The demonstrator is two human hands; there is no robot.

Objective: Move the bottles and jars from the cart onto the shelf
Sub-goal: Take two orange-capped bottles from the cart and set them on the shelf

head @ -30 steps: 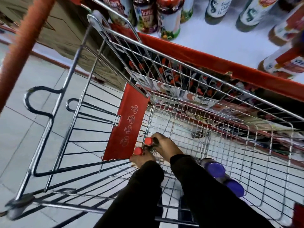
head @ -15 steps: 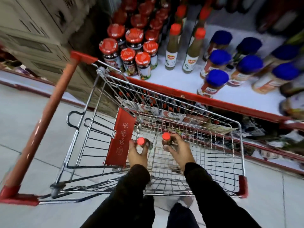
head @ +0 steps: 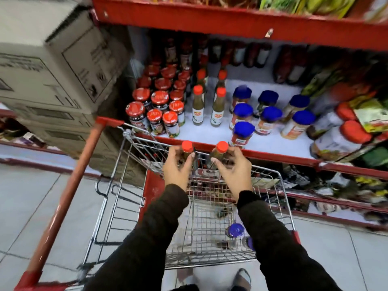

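Observation:
My left hand [head: 177,168] grips a small green sauce bottle with a red cap [head: 187,147], held upright above the far end of the wire cart [head: 281,185]. My right hand [head: 234,169] grips a matching red-capped bottle [head: 221,148] beside it. Both bottles hover just short of the red front edge of the white shelf [head: 270,143]. Two like bottles [head: 198,106] stand on the shelf ahead. A blue-lidded jar [head: 235,230] lies in the cart's bottom, with a second one partly hidden behind my right sleeve.
Red-lidded jars [head: 156,108] crowd the shelf's left part and blue-lidded jars [head: 255,112] stand to the right. Cardboard boxes [head: 52,66] are stacked at the left. The cart's red handle bar [head: 69,185] runs down the left. An upper red shelf [head: 231,22] overhangs.
Both hands have lifted the two red-capped bottles out of the cart's basket and up toward the shelf edge. My view has tilted up, showing more of the shelf.

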